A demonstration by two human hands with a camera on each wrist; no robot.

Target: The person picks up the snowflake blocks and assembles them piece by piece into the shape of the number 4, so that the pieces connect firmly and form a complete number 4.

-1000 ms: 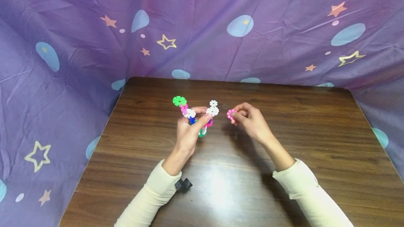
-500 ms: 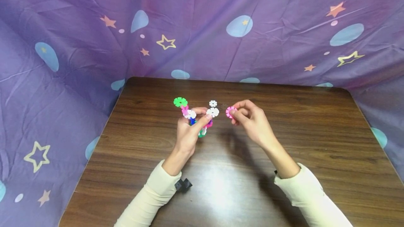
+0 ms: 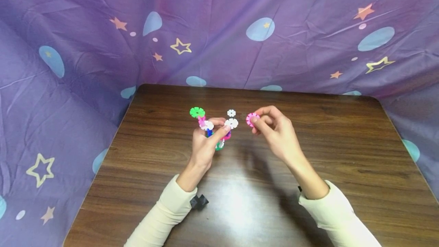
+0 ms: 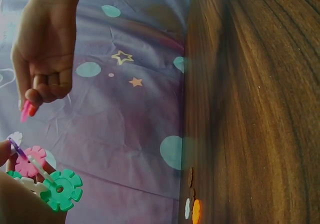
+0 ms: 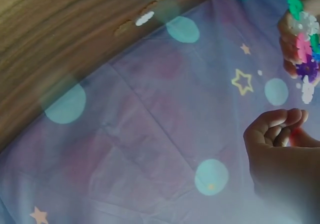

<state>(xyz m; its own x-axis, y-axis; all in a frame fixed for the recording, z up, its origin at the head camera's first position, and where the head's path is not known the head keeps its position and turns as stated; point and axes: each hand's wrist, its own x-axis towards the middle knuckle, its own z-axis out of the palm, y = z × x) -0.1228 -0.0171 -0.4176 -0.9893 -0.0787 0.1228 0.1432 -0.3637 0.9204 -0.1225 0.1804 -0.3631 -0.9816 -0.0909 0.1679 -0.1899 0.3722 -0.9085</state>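
Observation:
My left hand (image 3: 205, 144) holds a chain of interlocking plastic discs above the table. In the head view a green disc (image 3: 197, 112) tips its left arm, followed by a pink disc (image 3: 201, 121) and a white disc (image 3: 207, 125). Another white disc (image 3: 231, 124) ends the right arm, near the thumb. A teal-green disc (image 4: 61, 190) and a purple disc (image 5: 307, 69) show lower in the chain, partly covered by fingers. To its right, my right hand (image 3: 279, 132) pinches a loose pink disc (image 3: 252, 120) between thumb and fingers, a short gap from the chain.
Beyond the hands, a small white disc (image 3: 231, 113) lies on the brown wooden table (image 3: 343, 136). The wrist views show an orange disc (image 4: 196, 211) beside it. A purple patterned curtain (image 3: 219, 41) hangs along the table's back and left edges.
My right hand has moved slightly up and away with the pink disc, whose face now turns more toward the head camera. The chain's upper ends have dipped slightly in my left hand.

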